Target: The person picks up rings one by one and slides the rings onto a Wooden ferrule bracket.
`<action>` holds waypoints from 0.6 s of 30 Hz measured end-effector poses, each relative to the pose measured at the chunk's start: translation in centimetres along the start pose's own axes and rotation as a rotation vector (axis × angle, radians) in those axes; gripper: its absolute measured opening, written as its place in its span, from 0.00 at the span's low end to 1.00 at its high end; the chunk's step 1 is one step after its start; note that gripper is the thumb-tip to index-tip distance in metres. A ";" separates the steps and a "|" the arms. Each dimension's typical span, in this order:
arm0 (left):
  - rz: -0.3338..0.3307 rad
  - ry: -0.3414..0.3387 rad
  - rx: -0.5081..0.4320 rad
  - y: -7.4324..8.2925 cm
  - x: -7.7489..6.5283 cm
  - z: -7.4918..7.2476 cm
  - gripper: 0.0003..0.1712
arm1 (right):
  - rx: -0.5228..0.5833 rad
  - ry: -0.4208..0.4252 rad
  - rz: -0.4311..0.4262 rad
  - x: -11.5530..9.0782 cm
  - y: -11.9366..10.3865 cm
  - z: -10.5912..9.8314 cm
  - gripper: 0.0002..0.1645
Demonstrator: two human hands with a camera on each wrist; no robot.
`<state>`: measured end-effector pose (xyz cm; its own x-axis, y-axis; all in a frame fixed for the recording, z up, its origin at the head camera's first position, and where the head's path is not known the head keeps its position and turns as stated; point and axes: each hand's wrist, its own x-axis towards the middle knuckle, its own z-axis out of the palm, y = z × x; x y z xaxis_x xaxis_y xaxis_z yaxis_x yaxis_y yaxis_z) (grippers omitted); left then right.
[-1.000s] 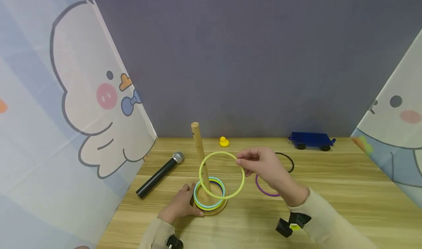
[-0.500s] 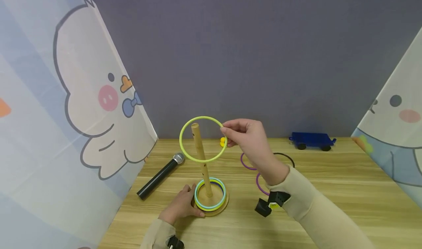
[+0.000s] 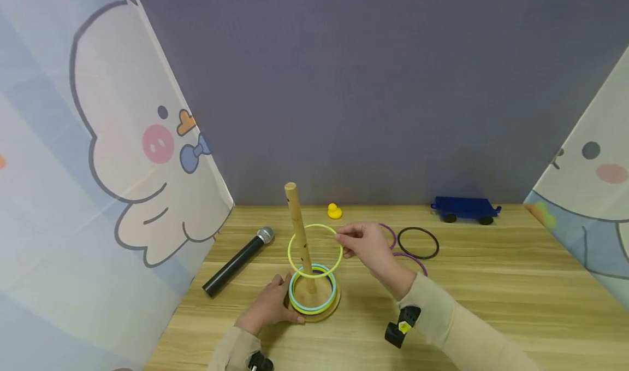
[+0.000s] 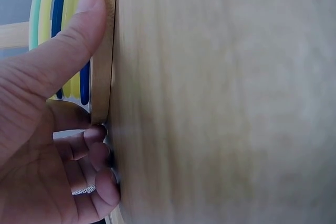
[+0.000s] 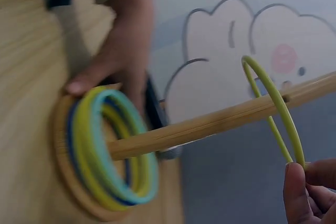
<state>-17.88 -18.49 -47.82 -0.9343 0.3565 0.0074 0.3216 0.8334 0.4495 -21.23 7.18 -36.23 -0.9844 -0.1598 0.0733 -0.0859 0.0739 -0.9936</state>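
My right hand [image 3: 368, 249] pinches a thin yellow ring [image 3: 289, 251] by its right side. The ring circles the upright wooden post [image 3: 297, 218] of a ring-toss stand, as the right wrist view also shows, above the stacked rings. Round the foot of the post lie several rings, a light blue one [image 5: 97, 124] on top, with yellow and dark blue below. Down at the left of the round wooden base [image 3: 338, 305], my left hand [image 3: 272, 305] grips its edge, thumb [image 4: 68, 51] in front and fingers curled behind.
A black microphone [image 3: 236, 264] lies left of the stand. Behind stand a yellow toy duck [image 3: 334, 212] and, farther right, a blue toy wagon [image 3: 464, 208]. A black ring [image 3: 419, 258] and two purple rings [image 3: 423, 268] lie right of the stand, partly behind my right hand.
My right hand lifted the yellow ring leftward to the post's top, then lowered it partway down around the post. The left hand stays on the base.
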 end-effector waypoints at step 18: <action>-0.016 -0.026 -0.009 0.0 0.1 0.0 0.72 | -0.178 0.009 0.001 0.2 10.6 2.8 0.03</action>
<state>-17.99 -18.52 -47.81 -0.9349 0.3542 -0.0227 0.3053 0.8352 0.4575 -21.90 5.13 -47.03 -0.9858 -0.1505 0.0740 -0.1100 0.2475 -0.9626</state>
